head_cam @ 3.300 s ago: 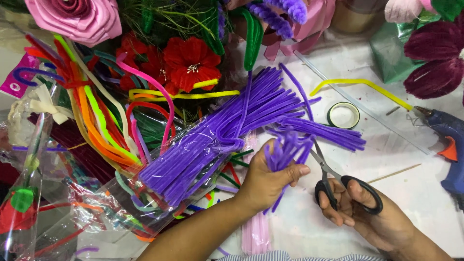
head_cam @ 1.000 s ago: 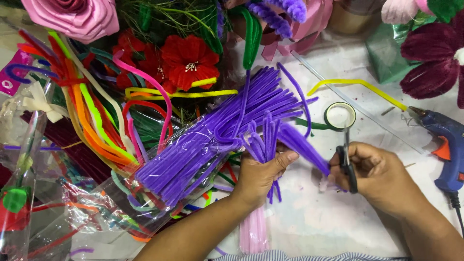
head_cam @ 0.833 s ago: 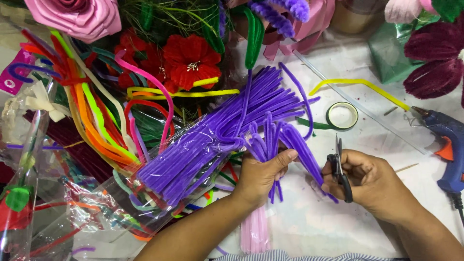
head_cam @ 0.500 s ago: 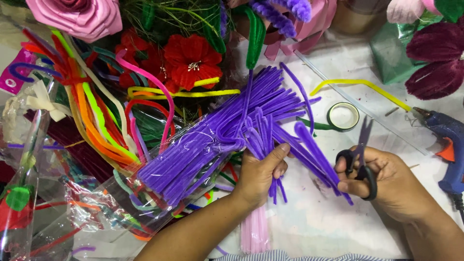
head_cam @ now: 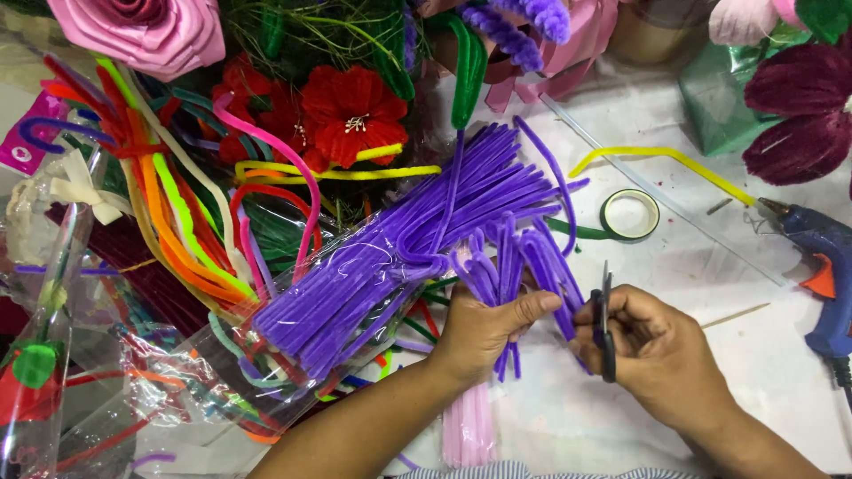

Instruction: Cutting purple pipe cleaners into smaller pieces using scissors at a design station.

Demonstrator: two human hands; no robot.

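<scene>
White craft table cluttered; my left hand pinches folded purple fuzzy pipe cleaners, right hand grips closed black scissors; I'd steady stems before snipping

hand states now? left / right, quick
Left hand: closed, gripping a small bunch of folded purple pipe cleaners.
Right hand: closed around black scissors, blades shut, pointing up.

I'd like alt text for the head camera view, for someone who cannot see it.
Seen from above, a left hand grips a small bunch of folded purple pipe cleaners while the right hand holds black scissors beside them. A large bundle of purple pipe cleaners, a tape roll and a blue glue gun lie nearby.
</scene>
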